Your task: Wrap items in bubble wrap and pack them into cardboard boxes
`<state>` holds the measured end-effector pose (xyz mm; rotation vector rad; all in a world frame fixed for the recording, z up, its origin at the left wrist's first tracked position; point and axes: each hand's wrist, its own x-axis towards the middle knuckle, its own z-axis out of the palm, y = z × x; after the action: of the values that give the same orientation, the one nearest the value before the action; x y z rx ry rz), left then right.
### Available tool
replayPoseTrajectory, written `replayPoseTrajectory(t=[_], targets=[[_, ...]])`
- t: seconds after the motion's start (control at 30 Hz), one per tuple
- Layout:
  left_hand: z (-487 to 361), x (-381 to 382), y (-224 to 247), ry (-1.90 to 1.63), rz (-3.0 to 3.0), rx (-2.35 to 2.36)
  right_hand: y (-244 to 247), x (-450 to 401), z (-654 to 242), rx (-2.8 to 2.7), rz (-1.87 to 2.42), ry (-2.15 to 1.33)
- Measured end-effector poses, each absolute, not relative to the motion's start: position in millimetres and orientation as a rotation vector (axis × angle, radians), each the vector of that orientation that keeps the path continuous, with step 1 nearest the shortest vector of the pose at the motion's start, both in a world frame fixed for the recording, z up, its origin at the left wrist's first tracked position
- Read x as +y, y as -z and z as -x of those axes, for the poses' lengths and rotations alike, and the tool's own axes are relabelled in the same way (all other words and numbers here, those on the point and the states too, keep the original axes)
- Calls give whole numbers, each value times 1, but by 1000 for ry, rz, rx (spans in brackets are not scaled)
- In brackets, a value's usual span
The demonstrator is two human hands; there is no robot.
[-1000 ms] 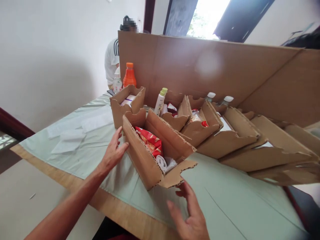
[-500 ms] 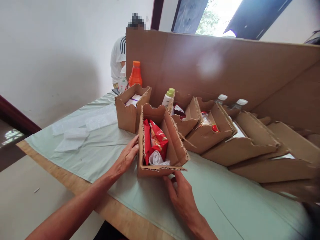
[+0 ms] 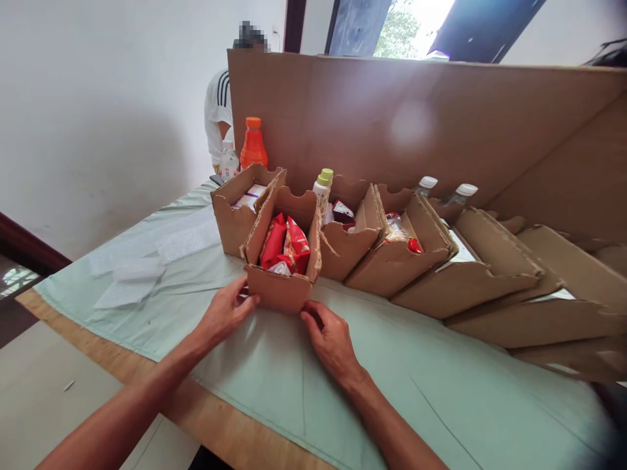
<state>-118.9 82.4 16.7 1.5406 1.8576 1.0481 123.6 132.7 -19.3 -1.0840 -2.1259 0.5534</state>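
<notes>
A cardboard box with an open top stands on the cloth in front of me. Inside it are red snack packets and a bit of white plastic. My left hand grips the box's front left corner, thumb along the front face. At the lower front right corner, my right hand holds the box with curled fingers. Close behind on the left is another cardboard box with small white cartons in it. To the right sits a box holding dark red packaging.
More cardboard boxes lean in a row to the right. Behind stands a tall cardboard panel, with an orange bottle at its left end. Bubble wrap lies on the left. A person is beyond the panel.
The box with the red packets has moved away from me, in between the neighbouring boxes. Both my hands have gone with it, now at its front corners. The view has shifted slightly.
</notes>
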Motion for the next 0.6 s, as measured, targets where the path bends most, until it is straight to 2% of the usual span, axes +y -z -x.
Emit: replayPoseTrajectory(t=[0.17,0.33,0.6], targets=[[129,113,-11,-952,-1528,2067,30,137,-127,-2124,1009,-525],[102,106,-11,-925,-1694,1860,33,133,-131,-2164,938,-530],[97,171,18,-935,-1860,1805,36,136,-131,-2164,928,-533]])
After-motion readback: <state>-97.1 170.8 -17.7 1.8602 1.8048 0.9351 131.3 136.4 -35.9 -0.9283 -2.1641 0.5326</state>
